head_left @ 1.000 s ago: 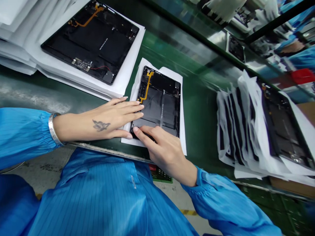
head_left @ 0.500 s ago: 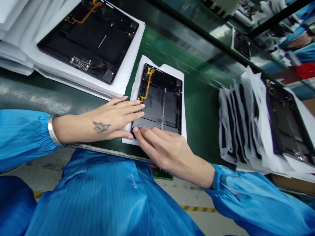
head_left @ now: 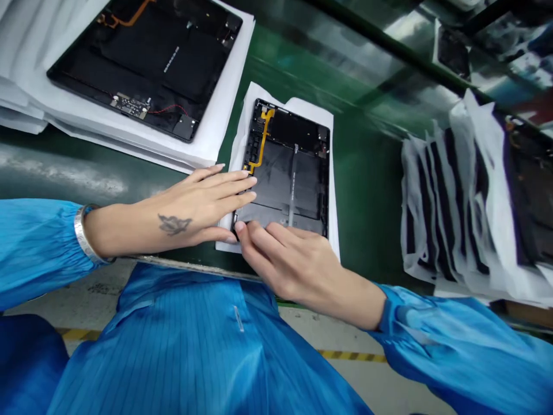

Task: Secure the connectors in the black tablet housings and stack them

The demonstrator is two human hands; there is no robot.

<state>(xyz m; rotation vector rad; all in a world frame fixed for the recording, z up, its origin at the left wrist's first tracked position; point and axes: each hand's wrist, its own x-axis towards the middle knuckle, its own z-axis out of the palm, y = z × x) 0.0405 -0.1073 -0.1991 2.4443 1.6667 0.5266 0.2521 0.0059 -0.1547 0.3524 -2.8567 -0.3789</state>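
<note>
A green conveyor belt (head_left: 365,219) carries a white sheet (head_left: 239,155) directly under the fingers (head_left: 228,196), with stacked white sheets (head_left: 26,101) beyond them at left and a rumpled paper stack (head_left: 458,230) well right.

a ribbed blue smock (head_left: 207,357) with gathered cuffs, a silver bangle (head_left: 82,236), and a moth-shaped tattoo (head_left: 174,225) behind the left hand (head_left: 207,202)

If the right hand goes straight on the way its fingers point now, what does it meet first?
The right hand would probably meet the left hand first, though depth is unclear.
</note>
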